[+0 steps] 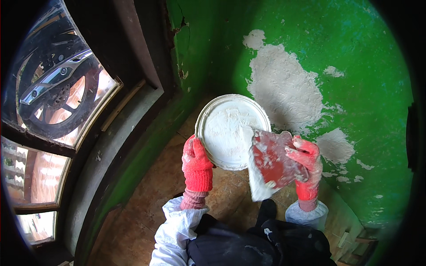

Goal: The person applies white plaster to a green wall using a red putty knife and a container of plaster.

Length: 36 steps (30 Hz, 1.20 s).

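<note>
My left hand (195, 162), in a red knitted glove, grips the left rim of a round white lid (201, 111). White putty (226, 128) is smeared over its inner face. In my right hand (310, 162), gloved in red and caked with white, is a wide red putty knife (275, 155). Putty coats its left edge and blotches its face. The knife's upper left corner overlaps the lid's lower right part; whether it touches the putty there, I cannot tell. Behind both, a large rough white patch (284, 84) covers part of the green wall (350, 48).
A smaller white patch (336, 145) and several specks mark the wall to the right. At the left is a window (57, 177) with a dark frame, a motorcycle wheel (62, 97) showing through the glass. Below lies a brown tiled floor (146, 208). Wood pieces (355, 248) lie at the lower right.
</note>
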Motion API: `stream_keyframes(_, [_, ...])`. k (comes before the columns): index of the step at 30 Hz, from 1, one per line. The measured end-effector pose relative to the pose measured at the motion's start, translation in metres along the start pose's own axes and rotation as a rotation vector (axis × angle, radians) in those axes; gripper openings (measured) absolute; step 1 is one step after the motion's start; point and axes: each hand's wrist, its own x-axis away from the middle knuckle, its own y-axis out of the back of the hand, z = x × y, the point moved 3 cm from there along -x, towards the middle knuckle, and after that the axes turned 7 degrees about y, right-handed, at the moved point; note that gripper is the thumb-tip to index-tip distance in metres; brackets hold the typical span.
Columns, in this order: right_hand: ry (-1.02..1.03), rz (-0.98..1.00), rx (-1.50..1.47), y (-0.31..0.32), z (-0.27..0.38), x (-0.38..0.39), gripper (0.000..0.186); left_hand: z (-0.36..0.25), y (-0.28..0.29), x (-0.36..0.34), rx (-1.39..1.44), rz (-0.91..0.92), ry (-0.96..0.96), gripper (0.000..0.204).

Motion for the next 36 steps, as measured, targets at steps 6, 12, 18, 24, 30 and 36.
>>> stream_keyframes(6, [-0.839,0.171,-0.115,-0.005,-0.005,-0.011,0.033,-0.002,0.005,0.004,-0.05,0.001,-0.018,0.033])
stream_keyframes(12, [-0.452,0.161,0.03,0.005,-0.003,0.004,0.033,0.001,-0.002,0.007,-0.013,0.048,-0.07,0.031])
stream_keyframes(18, [-0.779,-0.076,-0.694,-0.013,-0.037,0.045,0.052,0.017,-0.013,0.009,-0.077,0.062,-0.172,0.025])
stream_keyframes(24, [-0.837,-0.16,-0.516,-0.007,-0.052,0.066,0.047,0.02,-0.014,0.019,-0.212,-0.011,-0.13,0.028])
stream_keyframes(30, [-0.656,-0.127,0.146,0.008,-0.038,0.064,0.03,0.027,-0.022,0.026,-0.343,-0.021,-0.45,0.028])
stream_keyframes(36, [-0.769,-0.104,-0.114,0.013,-0.041,0.075,0.03,0.039,-0.02,0.019,-0.436,-0.03,-0.391,0.026])
